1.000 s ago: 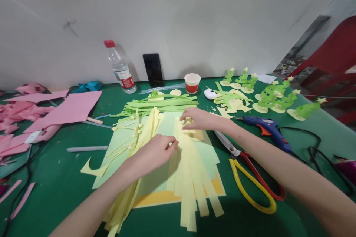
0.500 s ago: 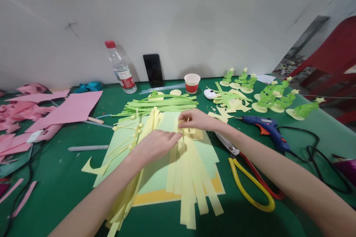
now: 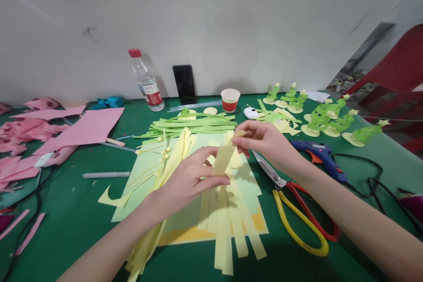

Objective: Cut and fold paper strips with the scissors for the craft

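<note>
Between my two hands a pale yellow paper strip is raised above the paper pile. My right hand pinches its upper end between thumb and fingers. At the lower end, the fingers of my left hand close on the strip. Beneath them, more pale yellow strips fan out over light green sheets. A bundle of long yellow strips lies to the left, beside thin strips with small yellow stars. Green paper strips lie behind the sheets.
Scissors with red and yellow handles and a blue glue gun lie at right. Green spiral paper trees stand behind. Along the wall are a bottle, a phone and a paper cup. Pink paper lies left.
Both hands have lifted from the strip pile, with one yellow strip now up between them. My right hand has moved right and nearer, and my left fingers have turned upward.
</note>
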A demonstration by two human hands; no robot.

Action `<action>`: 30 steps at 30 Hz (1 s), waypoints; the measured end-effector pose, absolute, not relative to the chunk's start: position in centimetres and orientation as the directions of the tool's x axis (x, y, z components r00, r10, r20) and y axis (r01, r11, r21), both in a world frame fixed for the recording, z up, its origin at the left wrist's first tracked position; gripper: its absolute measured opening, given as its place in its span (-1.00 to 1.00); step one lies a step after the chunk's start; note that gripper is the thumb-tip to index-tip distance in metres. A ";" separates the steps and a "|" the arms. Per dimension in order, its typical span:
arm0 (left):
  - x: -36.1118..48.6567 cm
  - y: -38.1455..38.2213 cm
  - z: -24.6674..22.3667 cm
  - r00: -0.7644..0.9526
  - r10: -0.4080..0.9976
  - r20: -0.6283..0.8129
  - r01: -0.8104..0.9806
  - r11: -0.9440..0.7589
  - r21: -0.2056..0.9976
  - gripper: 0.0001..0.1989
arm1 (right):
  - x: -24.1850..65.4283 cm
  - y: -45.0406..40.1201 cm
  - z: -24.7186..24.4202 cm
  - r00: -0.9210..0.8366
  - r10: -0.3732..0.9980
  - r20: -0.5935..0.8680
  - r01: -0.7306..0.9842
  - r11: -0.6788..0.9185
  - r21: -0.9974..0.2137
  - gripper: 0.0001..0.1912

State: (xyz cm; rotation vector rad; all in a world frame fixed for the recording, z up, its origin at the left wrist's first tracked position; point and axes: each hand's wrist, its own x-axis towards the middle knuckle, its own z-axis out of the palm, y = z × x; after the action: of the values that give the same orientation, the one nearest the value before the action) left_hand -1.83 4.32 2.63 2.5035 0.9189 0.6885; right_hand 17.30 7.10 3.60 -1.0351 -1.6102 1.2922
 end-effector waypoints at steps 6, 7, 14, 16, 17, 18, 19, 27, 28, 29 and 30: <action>-1.4 3.3 3.7 0.557 0.819 0.141 0.410 -0.418 0.811 -0.83 | 16.9 4.1 4.2 -0.295 0.955 -0.029 0.048 -0.015 -0.999 -0.93; -1.3 3.2 3.8 0.547 0.827 0.128 0.410 -0.398 0.821 -0.85 | 16.9 3.9 4.2 -0.302 0.952 -0.051 0.035 -0.043 -0.998 -0.91; -0.9 2.7 4.7 0.453 0.887 0.092 0.409 -0.298 0.862 -0.86 | 16.9 3.4 4.8 -0.346 0.936 -0.060 -0.046 -0.081 -0.996 -0.79; -0.9 2.6 4.8 0.449 0.889 0.089 0.402 -0.290 0.869 -0.88 | 17.2 3.3 5.0 -0.308 0.951 -0.043 -0.057 -0.064 -0.996 -0.79; -0.9 2.6 4.8 0.446 0.891 0.087 0.401 -0.286 0.871 -0.88 | 17.3 3.3 5.0 -0.300 0.953 -0.035 -0.065 -0.058 -0.996 -0.80; -0.9 2.6 4.8 0.444 0.892 0.083 0.401 -0.280 0.872 -0.88 | 17.4 3.2 5.0 -0.298 0.954 -0.023 -0.079 -0.049 -0.996 -0.82; -0.9 2.6 4.8 0.442 0.894 0.076 0.404 -0.274 0.873 -0.88 | 17.5 3.2 5.0 -0.302 0.953 -0.008 -0.098 -0.040 -0.994 -0.82; -0.8 2.6 5.1 0.436 0.897 0.080 0.439 -0.289 0.850 -0.86 | 17.6 2.5 5.5 -0.194 0.979 0.068 0.039 0.076 -0.996 -0.93; -0.8 2.5 5.1 0.438 0.895 0.082 0.448 -0.296 0.844 -0.84 | 17.6 2.4 5.5 -0.164 0.984 0.075 0.072 0.087 -0.994 -0.95; -0.9 2.4 5.0 0.436 0.897 0.079 0.460 -0.297 0.837 -0.84 | 17.6 2.2 5.6 -0.139 0.986 0.090 0.090 0.103 -0.991 -0.95; -0.9 2.2 4.9 0.420 0.904 0.075 0.466 -0.286 0.837 -0.84 | 17.6 2.1 5.6 -0.120 0.987 0.107 0.098 0.119 -0.988 -0.94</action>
State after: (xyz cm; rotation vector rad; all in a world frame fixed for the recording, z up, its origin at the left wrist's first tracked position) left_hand -0.92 2.20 4.85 1.9098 1.1639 0.7257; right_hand 17.57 2.11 5.63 -1.1436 -1.4232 1.1552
